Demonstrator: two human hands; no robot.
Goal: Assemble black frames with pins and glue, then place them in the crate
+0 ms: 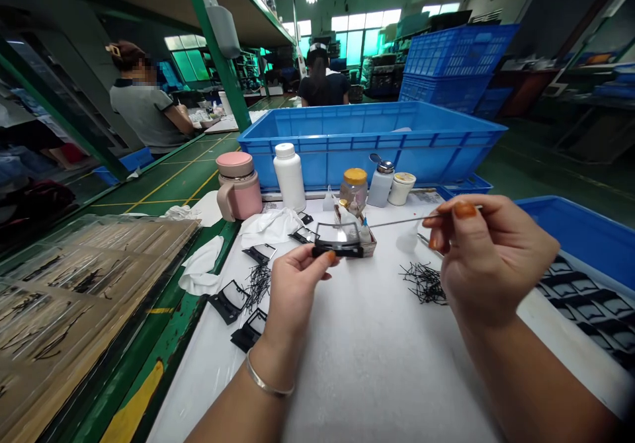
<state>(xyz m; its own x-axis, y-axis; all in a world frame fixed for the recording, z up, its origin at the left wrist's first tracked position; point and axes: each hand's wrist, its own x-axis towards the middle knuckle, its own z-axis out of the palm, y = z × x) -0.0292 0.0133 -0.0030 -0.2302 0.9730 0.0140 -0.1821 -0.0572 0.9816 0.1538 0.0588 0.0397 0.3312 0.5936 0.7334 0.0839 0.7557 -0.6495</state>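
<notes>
Pinched in my left hand (302, 274) is a black frame part (338, 239) with a clear window, held up above the white work surface (357, 350). My right hand (489, 251) grips a thin metal rod (404, 221) that points left toward the frame part; a gap shows between its tip and the part. Similar black frames (229, 299) lie left of my left hand, beside a pile of thin black strips (258, 284). Another pile of black strips (424, 282) lies just left of my right hand.
Behind the hands stand a pink mug (241, 188), a white bottle (290, 178), jars and a small box (368, 247), before a large blue crate (367, 149). A blue tray (595, 231) and rows of parts are at right, brown trays (84, 284) at left. Two people are beyond.
</notes>
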